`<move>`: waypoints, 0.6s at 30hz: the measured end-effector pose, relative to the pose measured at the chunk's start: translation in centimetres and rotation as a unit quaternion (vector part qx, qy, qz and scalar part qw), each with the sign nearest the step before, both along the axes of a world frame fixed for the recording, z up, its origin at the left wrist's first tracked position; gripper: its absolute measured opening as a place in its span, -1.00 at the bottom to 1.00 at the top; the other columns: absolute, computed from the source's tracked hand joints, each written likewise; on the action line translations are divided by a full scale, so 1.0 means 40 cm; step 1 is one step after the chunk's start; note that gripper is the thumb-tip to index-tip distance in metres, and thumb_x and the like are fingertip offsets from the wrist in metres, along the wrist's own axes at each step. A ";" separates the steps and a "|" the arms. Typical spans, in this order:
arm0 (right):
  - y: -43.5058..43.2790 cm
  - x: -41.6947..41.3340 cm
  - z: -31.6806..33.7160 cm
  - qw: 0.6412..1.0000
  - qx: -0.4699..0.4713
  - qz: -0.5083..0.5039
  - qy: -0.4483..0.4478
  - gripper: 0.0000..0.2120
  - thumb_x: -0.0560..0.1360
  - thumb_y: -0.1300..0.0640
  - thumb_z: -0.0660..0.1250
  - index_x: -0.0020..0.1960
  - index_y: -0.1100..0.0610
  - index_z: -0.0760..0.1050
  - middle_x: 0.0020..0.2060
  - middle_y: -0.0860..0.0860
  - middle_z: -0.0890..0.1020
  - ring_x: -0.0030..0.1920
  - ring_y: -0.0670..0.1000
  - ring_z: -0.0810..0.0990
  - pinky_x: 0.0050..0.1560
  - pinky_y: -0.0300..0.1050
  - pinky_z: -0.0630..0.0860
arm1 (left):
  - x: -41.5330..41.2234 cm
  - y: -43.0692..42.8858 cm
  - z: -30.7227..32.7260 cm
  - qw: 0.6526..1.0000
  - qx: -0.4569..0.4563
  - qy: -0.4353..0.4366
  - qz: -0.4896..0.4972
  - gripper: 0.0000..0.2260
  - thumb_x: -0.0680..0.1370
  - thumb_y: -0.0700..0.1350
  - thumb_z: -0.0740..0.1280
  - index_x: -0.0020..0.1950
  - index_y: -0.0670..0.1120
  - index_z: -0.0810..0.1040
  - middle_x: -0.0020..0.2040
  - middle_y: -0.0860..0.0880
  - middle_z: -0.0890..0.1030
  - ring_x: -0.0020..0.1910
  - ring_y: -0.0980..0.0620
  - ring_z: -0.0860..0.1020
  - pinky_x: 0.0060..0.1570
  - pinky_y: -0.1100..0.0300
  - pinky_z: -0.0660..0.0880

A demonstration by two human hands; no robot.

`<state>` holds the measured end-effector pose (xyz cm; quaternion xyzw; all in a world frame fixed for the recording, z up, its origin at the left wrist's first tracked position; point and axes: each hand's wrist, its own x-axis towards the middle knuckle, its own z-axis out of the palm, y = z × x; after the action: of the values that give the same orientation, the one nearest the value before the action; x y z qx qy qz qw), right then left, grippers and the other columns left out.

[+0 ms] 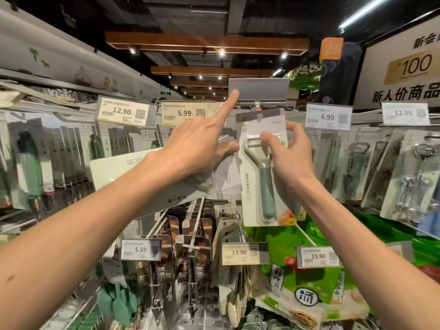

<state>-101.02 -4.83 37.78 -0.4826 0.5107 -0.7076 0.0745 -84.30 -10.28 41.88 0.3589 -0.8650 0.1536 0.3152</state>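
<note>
- Left hand [190, 144]: thumb and lower fingers gripped spare pack [114, 170], held flat. Index finger straight, tip touched grey tag flap [259, 90] farther up.
- Right hand [290, 158]: pinched peeler pack [252, 186] at blister top. Card top sat just below hook [258, 106], under flap.
- Handling, judged: pack light, card stiff yet bendable, blister slick. Grip card edges near hang hole.
</note>
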 end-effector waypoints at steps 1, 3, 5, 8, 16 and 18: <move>-0.004 0.000 0.007 1.000 0.002 0.009 0.001 -0.72 0.54 0.05 0.37 0.21 -0.05 0.38 0.04 -0.15 0.59 0.04 -0.11 0.60 0.03 -0.15 0.51 | 0.000 -0.001 0.001 1.000 0.001 -0.001 0.002 -0.14 0.58 0.22 0.27 0.59 0.13 -0.33 -0.40 -0.03 0.42 -0.45 0.05 0.36 -0.47 0.17 0.21; -0.008 0.002 0.018 0.999 0.013 0.028 0.007 -0.73 0.55 0.07 0.36 0.20 -0.04 0.38 -0.02 -0.19 0.58 -0.02 -0.19 0.59 -0.13 -0.30 0.45 | 0.001 -0.002 0.004 1.000 0.003 0.000 0.001 -0.15 0.58 0.22 0.26 0.59 0.13 -0.32 -0.40 -0.03 0.42 -0.45 0.05 0.35 -0.47 0.18 0.19; -0.008 -0.001 0.020 0.999 0.023 0.033 0.015 -0.75 0.56 0.09 0.36 0.19 -0.04 0.38 -0.03 -0.18 0.59 -0.05 -0.22 0.59 -0.23 -0.37 0.43 | 0.000 -0.001 0.007 1.000 0.000 0.002 -0.001 -0.16 0.59 0.22 0.25 0.59 0.13 -0.31 -0.40 -0.03 0.42 -0.45 0.05 0.35 -0.47 0.17 0.18; -0.005 -0.016 0.002 0.998 0.038 0.038 -0.007 -0.75 0.56 0.12 0.35 0.19 -0.02 0.40 -0.07 -0.18 0.60 -0.11 -0.23 0.59 -0.35 -0.47 0.44 | -0.001 -0.003 0.005 1.000 -0.005 0.003 -0.002 -0.18 0.58 0.23 0.24 0.60 0.12 -0.29 -0.39 -0.03 0.42 -0.43 0.04 0.37 -0.46 0.16 0.20; -0.070 -0.025 -0.019 0.997 0.077 0.017 0.019 -0.57 0.57 0.02 0.34 0.38 0.06 0.32 0.30 0.00 0.51 0.23 -0.01 0.52 0.22 -0.07 0.47 | -0.013 -0.009 -0.007 1.000 -0.008 0.019 -0.002 -0.16 0.57 0.24 0.25 0.60 0.11 -0.29 -0.41 -0.04 0.43 -0.45 0.03 0.37 -0.45 0.14 0.28; -0.095 -0.033 -0.018 0.994 0.105 0.020 0.024 -0.64 0.58 0.02 0.32 0.32 0.05 0.32 0.33 0.04 0.48 0.29 0.07 0.50 0.36 0.09 0.39 | -0.017 -0.010 -0.010 1.000 -0.009 0.025 -0.004 -0.16 0.58 0.23 0.25 0.60 0.11 -0.30 -0.40 -0.04 0.44 -0.45 0.04 0.39 -0.45 0.16 0.29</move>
<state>-102.35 -8.65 37.07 -0.4986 0.5744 -0.6367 0.1268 -84.97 -10.69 41.46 0.3562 -0.8572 0.1509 0.3401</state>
